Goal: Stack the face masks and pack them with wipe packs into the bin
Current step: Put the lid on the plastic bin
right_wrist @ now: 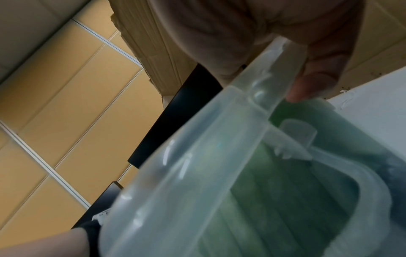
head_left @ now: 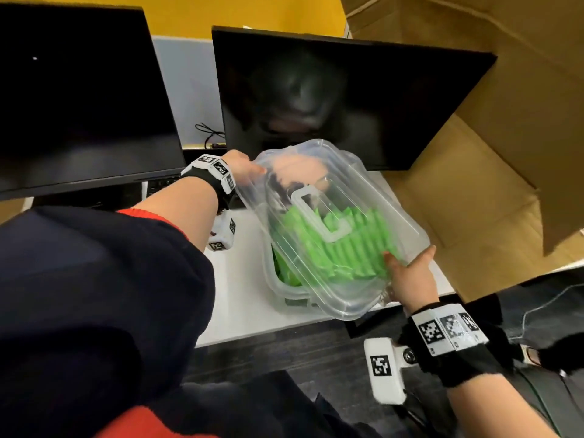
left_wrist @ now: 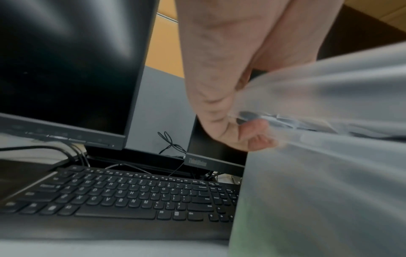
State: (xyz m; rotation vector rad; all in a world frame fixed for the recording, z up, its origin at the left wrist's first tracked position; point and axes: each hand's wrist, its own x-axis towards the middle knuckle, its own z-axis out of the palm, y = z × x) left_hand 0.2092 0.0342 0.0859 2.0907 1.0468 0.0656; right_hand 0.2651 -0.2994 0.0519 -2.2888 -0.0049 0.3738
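1. Over the white desk [head_left: 240, 298], both hands hold a clear plastic lid [head_left: 331, 248], tilted, above the clear bin [head_left: 278, 279].
2. The left hand [head_left: 243, 167] has its grip on the lid's far left edge; in the left wrist view the thumb and curled fingers [left_wrist: 259, 137] pinch the rim.
3. The right hand [head_left: 410, 276] has its grip on the lid's near right edge, thumb on top and fingers [right_wrist: 307, 83] under the rim.
4. The lid spans between the two grips, its far end higher than its near end, and its moulded handle [head_left: 319, 213] faces up.
5. Green face masks [head_left: 347, 248] show through the lid, lying inside the bin below both grips; they reach close to the bin's rim.
6. Whether wipe packs lie under the masks cannot be told.
7. The bin stands on the desk, just in front of the right-hand monitor [head_left: 341, 99].
8. A second monitor [head_left: 82, 99] stands to the left, with a black keyboard [left_wrist: 131, 196] below it.
9. An open cardboard box [head_left: 474, 184] stands to the right of the bin.
10. The lid is blurred in both wrist views.
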